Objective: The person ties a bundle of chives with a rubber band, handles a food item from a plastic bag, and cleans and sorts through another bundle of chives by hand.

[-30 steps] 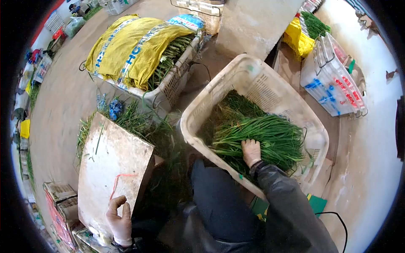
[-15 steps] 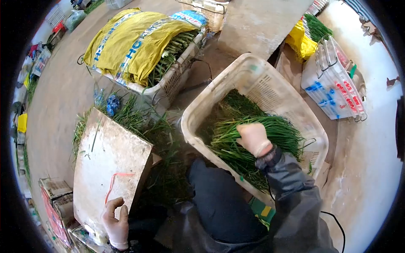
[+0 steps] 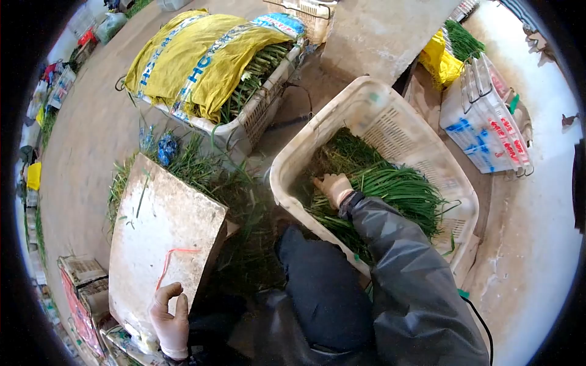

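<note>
My right hand (image 3: 334,187), in a pale glove, is inside the big off-white plastic basket (image 3: 383,105). Its fingers curl into the left end of a heap of long green chives (image 3: 400,194); the fingertips are partly hidden among the leaves. A thin red tie (image 3: 165,266) lies over a worn whitish board (image 3: 155,213) at my left. Near the board's lower edge is my left hand (image 3: 169,320), also gloved, thumb and bent forefinger close together. One end of the tie runs in at the forefinger, where the hand appears to hold it.
A yellow sack (image 3: 204,64) covers bundled greens in another basket (image 3: 259,119) ahead. Loose grass-like trimmings (image 3: 189,168) lie beyond the board. White crates (image 3: 485,125) stand at the right by the wall. My dark-clothed knee (image 3: 326,293) is against the near basket side.
My right hand has moved left and slightly up across the chives, from above their middle to their left end. My left hand keeps its pose by the tie. The view has shifted slightly.
</note>
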`<state>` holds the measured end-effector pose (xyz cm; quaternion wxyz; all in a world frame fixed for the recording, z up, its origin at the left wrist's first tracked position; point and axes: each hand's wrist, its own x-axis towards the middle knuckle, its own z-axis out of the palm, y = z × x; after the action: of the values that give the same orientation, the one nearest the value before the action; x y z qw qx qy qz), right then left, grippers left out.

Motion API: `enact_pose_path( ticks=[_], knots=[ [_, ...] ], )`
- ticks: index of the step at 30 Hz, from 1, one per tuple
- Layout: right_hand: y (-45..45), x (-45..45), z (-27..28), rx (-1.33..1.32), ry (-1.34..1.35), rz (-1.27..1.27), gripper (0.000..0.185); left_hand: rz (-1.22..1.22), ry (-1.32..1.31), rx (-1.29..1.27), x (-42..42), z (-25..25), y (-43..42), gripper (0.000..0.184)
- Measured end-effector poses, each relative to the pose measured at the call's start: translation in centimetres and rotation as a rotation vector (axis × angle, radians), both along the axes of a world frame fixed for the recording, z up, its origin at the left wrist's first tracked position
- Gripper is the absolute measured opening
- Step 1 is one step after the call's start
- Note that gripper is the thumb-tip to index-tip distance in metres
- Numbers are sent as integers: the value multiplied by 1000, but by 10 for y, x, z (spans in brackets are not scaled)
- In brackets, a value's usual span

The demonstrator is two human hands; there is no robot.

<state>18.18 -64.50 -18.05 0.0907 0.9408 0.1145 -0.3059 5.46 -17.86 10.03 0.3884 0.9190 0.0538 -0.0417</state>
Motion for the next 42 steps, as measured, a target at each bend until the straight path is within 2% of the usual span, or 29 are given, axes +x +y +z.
enact_pose_path(
  ticks=[1,3,4,7,8,9,11,13,15,17,19,22,26,27,29,30,33,34,35,36,37,38,39,40,41,42],
  knots=[
    [-2,-6,-3,32,-70,-10,94,2,1,1,0,2,1,22],
    [-5,-25,-13,83,-407,9,66,5,-4,-6,-1,0,0,22],
    [-7,-26,-8,128,-296,-45,73,-2,-16,-4,-2,-1,-1,21],
    [-21,-24,21,179,-222,-136,80,-16,-39,12,-7,-1,0,20],
    [-19,-24,60,169,-162,-214,85,-19,-44,20,-7,1,0,20],
    [-26,-22,88,279,-81,-330,89,-22,-51,27,-9,2,0,19],
    [-56,-28,103,470,-207,-376,95,-11,-82,-2,-12,0,3,19],
    [-87,-36,129,798,-274,-318,86,2,-104,-15,-16,-2,6,19],
    [-112,-45,163,957,-125,-459,89,-8,-135,-35,-19,-4,9,18],
    [-137,-58,180,1064,-186,-493,86,-21,-157,-38,-23,-4,10,17],
    [-150,-72,185,1369,-186,-622,84,-41,-173,-27,-26,-1,8,16],
    [-161,-94,211,1460,-15,-703,83,-65,-190,-122,-29,-10,10,18],
    [-158,-113,228,1439,-7,-615,81,-11,-81,-503,-40,9,-33,26],
    [-158,-116,231,1469,4,-614,81,-36,-52,-652,-43,26,-58,30],
    [-155,-123,234,1528,33,-611,81,-17,30,-782,-58,70,-121,38],
    [-154,-128,240,1483,5,-605,80,-99,26,-925,-59,56,-142,44],
    [-136,-147,258,1515,39,-617,79,-284,249,-1015,-65,45,-227,57],
    [-135,-150,256,1339,-182,-396,78,-321,303,-1051,-68,27,-257,65],
    [-128,-158,266,1306,-165,-398,79,-235,375,-1064,-78,16,-288,68],
    [-115,-164,272,1468,-90,-445,80,-262,385,-1109,-76,-15,-312,75],
    [-104,-170,278,1406,-193,-354,80,-279,371,-1174,-76,0,-322,76],
    [-97,-174,278,1348,-206,-292,81,-303,422,-1216,-71,-20,-332,76],
    [-81,-180,277,1385,-77,-460,88,-376,330,-1204,-67,-31,-338,78],
    [-68,-186,269,1355,-146,-445,89,-375,192,-1012,-70,-61,-352,85],
    [-48,-194,282,1333,-165,-432,83,-251,50,-872,-74,-90,-368,95],
    [-44,-197,250,1367,-130,-596,76,-206,173,-977,-70,-92,-363,95]
  ],
)
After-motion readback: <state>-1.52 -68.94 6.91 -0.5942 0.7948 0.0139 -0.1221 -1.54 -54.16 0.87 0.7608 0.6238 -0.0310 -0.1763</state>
